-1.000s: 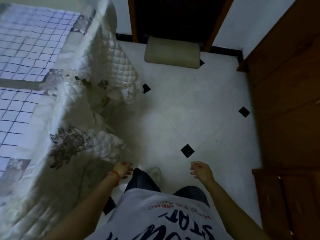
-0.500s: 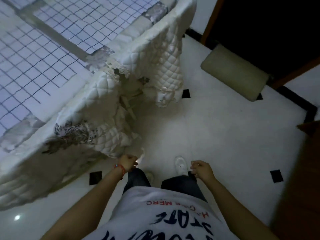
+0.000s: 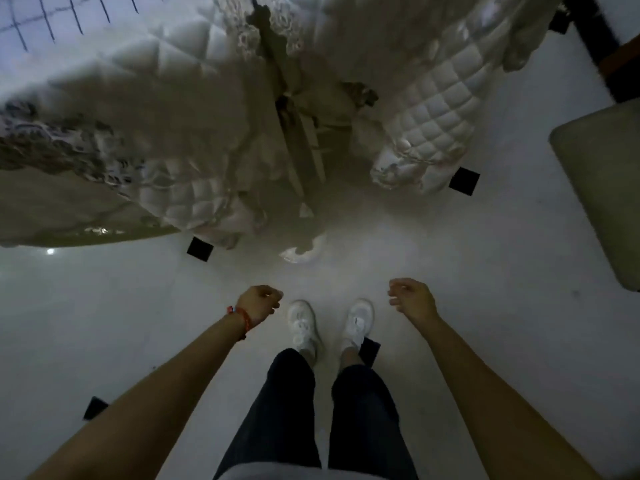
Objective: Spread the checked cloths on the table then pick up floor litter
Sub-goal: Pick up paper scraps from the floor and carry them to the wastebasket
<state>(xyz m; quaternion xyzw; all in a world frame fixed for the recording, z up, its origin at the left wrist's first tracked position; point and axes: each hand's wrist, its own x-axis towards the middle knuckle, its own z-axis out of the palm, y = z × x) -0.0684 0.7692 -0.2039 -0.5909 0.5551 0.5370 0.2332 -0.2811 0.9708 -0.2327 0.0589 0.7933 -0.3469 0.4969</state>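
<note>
A checked cloth (image 3: 45, 19) lies spread on the table top at the upper left, over a white quilted cover (image 3: 166, 98) that hangs down to the floor. A pale scrap of litter (image 3: 303, 252) lies on the white floor just in front of the table's corner. My left hand (image 3: 258, 301), with a red band at the wrist, hangs above the floor left of my shoes, fingers loosely curled and holding nothing. At the same height to the right of my shoes, my right hand (image 3: 412, 297) is also loosely curled and empty. Both hands are short of the litter.
The white floor carries small black diamond tiles (image 3: 464, 181). A beige mat (image 3: 602, 174) lies at the right edge by a dark doorway. My white shoes (image 3: 304, 323) stand between the hands. A table leg (image 3: 294, 150) shows where the quilted cover parts.
The view has tilted down and closer to the floor. The table now fills the top, my shoes and the litter are plainly in view, and both hands have lowered, still empty.
</note>
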